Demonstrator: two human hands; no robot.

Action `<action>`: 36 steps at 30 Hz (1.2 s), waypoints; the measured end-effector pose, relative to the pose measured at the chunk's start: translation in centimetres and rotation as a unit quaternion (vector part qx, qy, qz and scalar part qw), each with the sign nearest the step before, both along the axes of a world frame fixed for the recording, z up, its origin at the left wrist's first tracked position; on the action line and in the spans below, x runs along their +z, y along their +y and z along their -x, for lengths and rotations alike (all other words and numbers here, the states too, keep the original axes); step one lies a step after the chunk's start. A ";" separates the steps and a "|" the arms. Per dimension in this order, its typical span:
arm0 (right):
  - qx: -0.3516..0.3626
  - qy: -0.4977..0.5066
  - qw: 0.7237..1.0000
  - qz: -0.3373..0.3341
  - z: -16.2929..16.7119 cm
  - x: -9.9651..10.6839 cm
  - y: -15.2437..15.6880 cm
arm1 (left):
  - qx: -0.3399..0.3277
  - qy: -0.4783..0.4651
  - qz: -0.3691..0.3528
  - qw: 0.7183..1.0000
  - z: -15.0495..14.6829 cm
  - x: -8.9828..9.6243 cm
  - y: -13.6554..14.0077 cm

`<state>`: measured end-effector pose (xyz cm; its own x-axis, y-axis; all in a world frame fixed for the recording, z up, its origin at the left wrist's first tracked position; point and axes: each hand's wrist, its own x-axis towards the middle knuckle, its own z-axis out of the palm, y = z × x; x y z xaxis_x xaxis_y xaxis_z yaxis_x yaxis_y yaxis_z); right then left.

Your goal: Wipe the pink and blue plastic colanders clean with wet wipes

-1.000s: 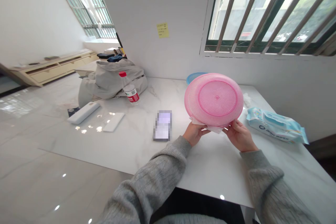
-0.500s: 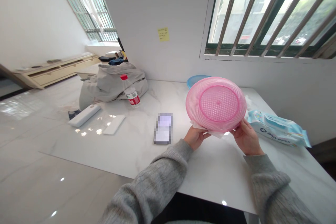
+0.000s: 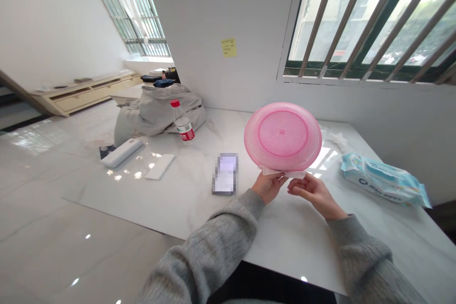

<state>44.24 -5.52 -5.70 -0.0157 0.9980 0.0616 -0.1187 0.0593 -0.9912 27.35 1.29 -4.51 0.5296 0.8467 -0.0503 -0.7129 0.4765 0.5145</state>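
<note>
Holding step, apparently: left hand (image 3: 268,187), closed, grips plate (image 3: 283,135) and tissue (image 3: 295,174) above worktop (image 3: 285,232); right hand (image 3: 318,195) half-curled alongside, hold unclear. Any turn would need steady left support.

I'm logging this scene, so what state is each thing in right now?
Plate, raised, tilted
Tissue, crumpled at the plate's lower edge
Left hand, gripping plate and tissue
Right hand, fingers bent, grip unclear
Bottle, upright, capped
Phone, flat, screen apparently lit
Wipes pack, lying down, lid apparently shut
Note, stuck to the wall
Cloth, rumpled heap
</note>
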 end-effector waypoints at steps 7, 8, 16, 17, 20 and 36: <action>-0.139 0.046 0.989 0.026 -0.2 -1.1 0.8 | -0.049 0.053 -0.085 0.994 -0.8 -0.2 -1.1; -0.146 0.063 0.987 0.031 -0.1 -1.1 0.9 | -0.044 0.060 -0.098 0.992 -0.9 -0.2 -1.2; -0.153 0.101 0.982 0.034 0.5 -0.2 0.7 | -0.030 0.099 -0.161 0.982 -0.5 0.5 -1.3; -0.160 0.101 0.981 0.030 0.3 0.0 0.6 | -0.036 0.096 -0.154 0.983 -0.4 0.6 -1.1; -0.211 0.093 0.973 0.011 -0.5 0.4 0.7 | -0.028 0.088 -0.106 0.990 0.2 0.8 -0.4; -0.116 0.175 0.975 0.068 -1.1 1.4 0.3 | -0.033 0.071 -0.048 0.996 0.1 -0.1 -0.2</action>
<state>45.37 -5.25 -4.34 0.2095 0.9717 -0.1095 -0.4496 -0.0037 -0.8932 27.20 1.08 -4.65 0.5772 0.8151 -0.0491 -0.5982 0.4630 0.6540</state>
